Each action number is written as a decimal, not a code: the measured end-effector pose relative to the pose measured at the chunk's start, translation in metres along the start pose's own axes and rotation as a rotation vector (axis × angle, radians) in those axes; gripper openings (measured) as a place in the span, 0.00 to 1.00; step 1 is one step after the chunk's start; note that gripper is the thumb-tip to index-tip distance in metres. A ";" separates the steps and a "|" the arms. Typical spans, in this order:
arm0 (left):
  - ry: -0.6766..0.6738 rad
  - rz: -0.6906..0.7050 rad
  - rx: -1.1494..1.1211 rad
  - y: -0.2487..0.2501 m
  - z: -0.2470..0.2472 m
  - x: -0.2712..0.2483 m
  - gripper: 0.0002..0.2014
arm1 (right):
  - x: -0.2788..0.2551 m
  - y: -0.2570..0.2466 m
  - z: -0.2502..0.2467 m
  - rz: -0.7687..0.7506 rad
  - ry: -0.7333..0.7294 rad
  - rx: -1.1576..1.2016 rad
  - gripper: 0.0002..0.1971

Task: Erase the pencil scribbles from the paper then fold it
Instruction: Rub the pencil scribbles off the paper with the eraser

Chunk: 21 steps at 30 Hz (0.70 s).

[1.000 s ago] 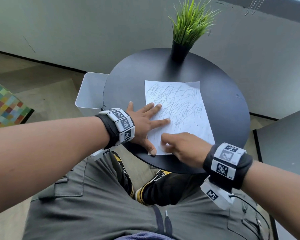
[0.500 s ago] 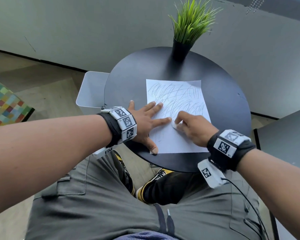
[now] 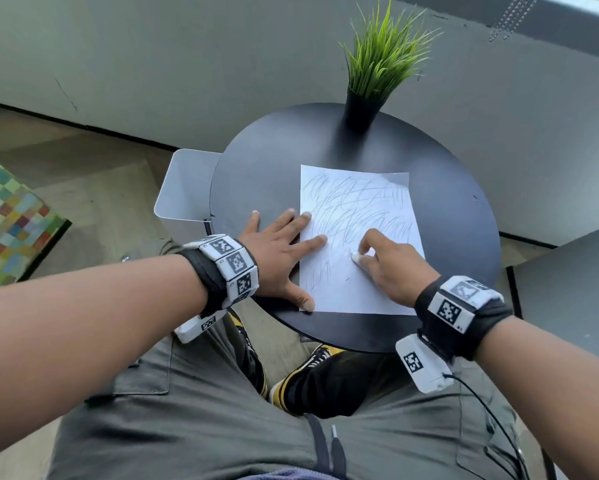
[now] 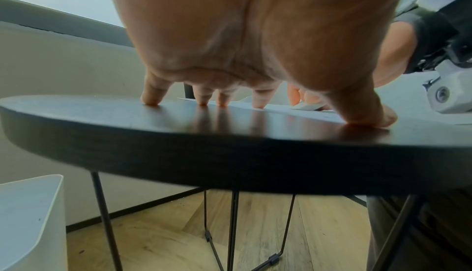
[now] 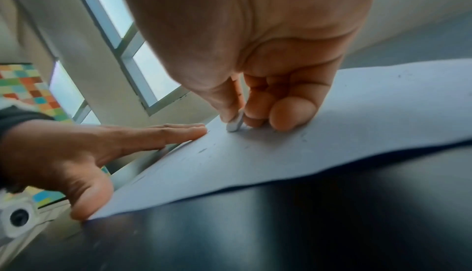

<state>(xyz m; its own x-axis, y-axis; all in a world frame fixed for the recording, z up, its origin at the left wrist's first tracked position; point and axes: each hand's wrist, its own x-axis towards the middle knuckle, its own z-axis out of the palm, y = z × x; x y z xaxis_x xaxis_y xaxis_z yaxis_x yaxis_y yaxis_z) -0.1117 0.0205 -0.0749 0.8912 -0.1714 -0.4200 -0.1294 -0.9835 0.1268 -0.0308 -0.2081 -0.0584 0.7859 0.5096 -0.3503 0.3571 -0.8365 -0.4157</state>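
Paper (image 3: 357,237) lies at the round table's (image 3: 263,174) near edge. Left hand (image 3: 277,258), fingers spread flat, pins its left margin; right hand (image 3: 391,268) pinches the eraser (image 5: 235,124) mid-sheet. Risk: a hard stroke could buckle or tear the unpinned right side.

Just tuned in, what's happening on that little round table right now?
A person is rubbing pencil scribbles off a sheet of paper on a round black table. The right hand pinches a small white eraser and presses it onto the middle of the sheet. The left hand lies flat with spread fingers, pinning the paper's left edge. The near part looks mostly clean; the far half is still covered in scribbles. No fold yet.
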 end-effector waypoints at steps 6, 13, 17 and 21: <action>-0.018 0.005 -0.011 -0.001 0.000 0.003 0.64 | -0.018 -0.019 0.010 -0.172 0.041 -0.247 0.12; -0.024 0.010 -0.012 -0.002 0.002 0.004 0.66 | -0.007 -0.046 0.009 -0.446 0.013 -0.532 0.13; -0.025 0.000 -0.008 -0.003 0.003 0.005 0.69 | -0.003 -0.044 0.011 -0.476 -0.005 -0.528 0.07; -0.019 0.013 0.004 -0.002 0.003 0.007 0.69 | -0.009 -0.047 0.017 -0.562 -0.113 -0.542 0.10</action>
<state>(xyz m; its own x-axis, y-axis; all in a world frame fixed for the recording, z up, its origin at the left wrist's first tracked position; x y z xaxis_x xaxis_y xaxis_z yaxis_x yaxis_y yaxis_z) -0.1068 0.0214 -0.0805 0.8810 -0.1854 -0.4352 -0.1427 -0.9813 0.1291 -0.0633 -0.1699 -0.0498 0.3691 0.8782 -0.3041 0.9047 -0.4144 -0.0987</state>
